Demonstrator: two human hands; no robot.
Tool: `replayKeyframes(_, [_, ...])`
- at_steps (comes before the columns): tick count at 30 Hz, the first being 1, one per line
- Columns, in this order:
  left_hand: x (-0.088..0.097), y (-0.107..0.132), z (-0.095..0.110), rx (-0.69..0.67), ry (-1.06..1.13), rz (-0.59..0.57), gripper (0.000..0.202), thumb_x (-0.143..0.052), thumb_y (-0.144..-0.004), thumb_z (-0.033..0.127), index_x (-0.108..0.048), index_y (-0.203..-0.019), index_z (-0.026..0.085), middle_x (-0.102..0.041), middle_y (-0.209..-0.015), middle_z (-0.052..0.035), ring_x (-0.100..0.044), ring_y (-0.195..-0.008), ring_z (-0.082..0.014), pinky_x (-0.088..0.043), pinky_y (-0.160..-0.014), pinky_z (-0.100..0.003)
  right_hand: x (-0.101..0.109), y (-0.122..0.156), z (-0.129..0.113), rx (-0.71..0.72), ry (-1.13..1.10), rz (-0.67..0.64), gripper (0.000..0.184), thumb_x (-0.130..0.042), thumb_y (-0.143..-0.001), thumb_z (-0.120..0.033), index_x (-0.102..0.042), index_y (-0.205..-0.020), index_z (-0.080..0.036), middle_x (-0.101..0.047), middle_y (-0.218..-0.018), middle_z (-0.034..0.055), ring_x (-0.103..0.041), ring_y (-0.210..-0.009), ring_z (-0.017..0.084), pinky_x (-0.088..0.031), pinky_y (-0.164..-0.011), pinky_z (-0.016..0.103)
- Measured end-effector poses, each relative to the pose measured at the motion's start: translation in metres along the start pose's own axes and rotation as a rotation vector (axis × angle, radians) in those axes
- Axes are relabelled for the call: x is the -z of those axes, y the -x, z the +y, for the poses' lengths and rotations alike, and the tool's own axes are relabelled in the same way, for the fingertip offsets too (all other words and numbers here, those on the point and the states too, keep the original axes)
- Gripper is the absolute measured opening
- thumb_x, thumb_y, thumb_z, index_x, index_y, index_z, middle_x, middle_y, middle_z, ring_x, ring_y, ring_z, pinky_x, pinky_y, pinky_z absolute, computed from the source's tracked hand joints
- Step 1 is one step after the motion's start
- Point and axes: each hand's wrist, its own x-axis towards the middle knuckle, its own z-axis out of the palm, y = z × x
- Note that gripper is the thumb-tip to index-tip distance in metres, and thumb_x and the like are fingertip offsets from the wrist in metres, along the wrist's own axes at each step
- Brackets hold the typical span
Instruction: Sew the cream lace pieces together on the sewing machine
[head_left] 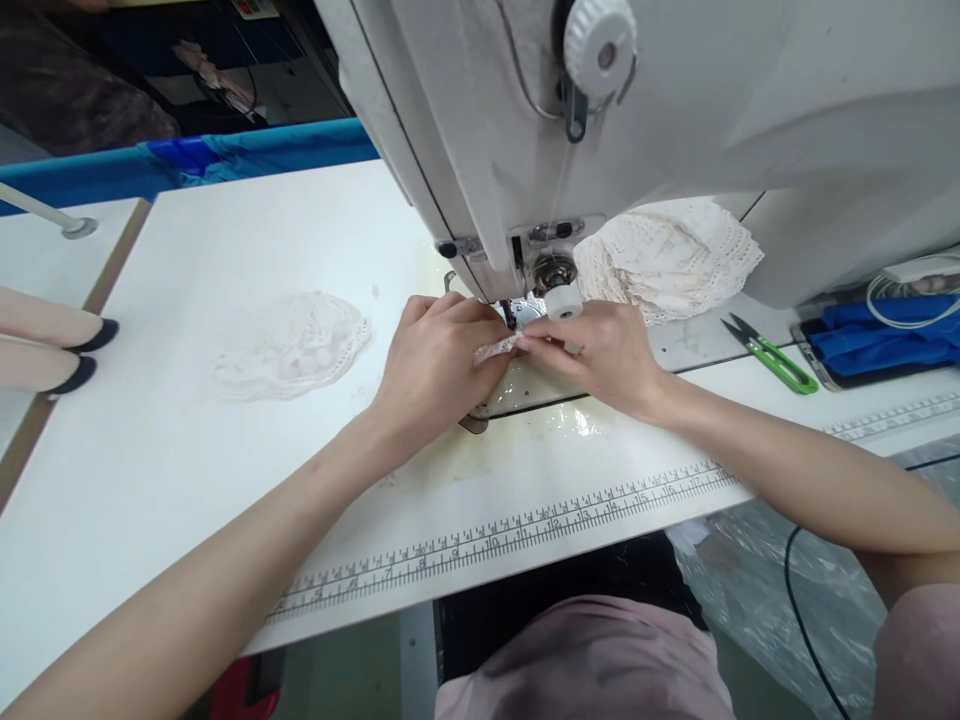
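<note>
Both my hands meet under the head of a white sewing machine (600, 110). My left hand (435, 365) and my right hand (600, 350) pinch a small strip of white lace (496, 348) between their fingertips. The lace lies just in front of the presser foot (512, 317). The fingers of both hands are closed on the strip. The needle area is partly hidden by the machine head.
A pile of white lace pieces (292, 345) lies on the white table (225, 240) to the left. Another lace pile (667, 258) sits behind the machine. Green thread snips (772, 355) and a phone under blue cloth (877, 345) lie at right. A ruler strip (510, 535) runs along the table's front edge.
</note>
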Motion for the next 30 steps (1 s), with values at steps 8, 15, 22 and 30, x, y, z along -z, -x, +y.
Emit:
replayKeyframes(8, [0.001, 0.039, 0.013, -0.264, -0.239, 0.139, 0.027, -0.056, -0.088, 0.013, -0.064, -0.114, 0.014, -0.069, -0.117, -0.0048, -0.06, -0.113, -0.0249, -0.044, -0.089, -0.041, 0.007, 0.015, -0.007, 0.389, 0.174, -0.009, 0.018, -0.054, -0.091, -0.014, -0.072, -0.089, -0.016, -0.075, -0.095, 0.0017, -0.065, -0.094, 0.017, -0.049, -0.078, 0.032])
replayKeyframes(15, [0.004, 0.039, 0.008, -0.285, -0.208, 0.087, 0.029, -0.052, -0.091, 0.014, -0.06, -0.119, 0.013, -0.067, -0.12, -0.0077, -0.059, -0.117, -0.0234, -0.041, -0.096, -0.042, 0.012, 0.016, -0.012, 0.364, 0.219, -0.097, 0.022, -0.048, -0.096, -0.02, -0.069, -0.099, -0.016, -0.073, -0.104, 0.0005, -0.064, -0.1, 0.014, -0.045, -0.096, 0.033])
replayKeyframes(22, [0.003, 0.038, 0.006, -0.283, -0.195, 0.073, 0.031, -0.052, -0.09, 0.013, -0.059, -0.12, 0.013, -0.066, -0.12, -0.0095, -0.06, -0.115, -0.0237, -0.042, -0.094, -0.043, 0.011, 0.016, -0.012, 0.354, 0.202, -0.122, 0.022, -0.05, -0.095, -0.019, -0.07, -0.101, -0.014, -0.073, -0.104, 0.0028, -0.066, -0.096, 0.016, -0.049, -0.093, 0.034])
replayKeyframes(30, [0.001, 0.035, 0.004, -0.232, -0.167, 0.072, 0.033, -0.051, -0.091, 0.015, -0.058, -0.122, 0.019, -0.065, -0.123, -0.0069, -0.06, -0.116, -0.0235, -0.041, -0.097, -0.046, 0.009, 0.014, -0.011, 0.345, 0.22, -0.106, 0.022, -0.049, -0.095, -0.02, -0.07, -0.1, -0.012, -0.073, -0.105, 0.0039, -0.066, -0.094, 0.016, -0.044, -0.1, 0.035])
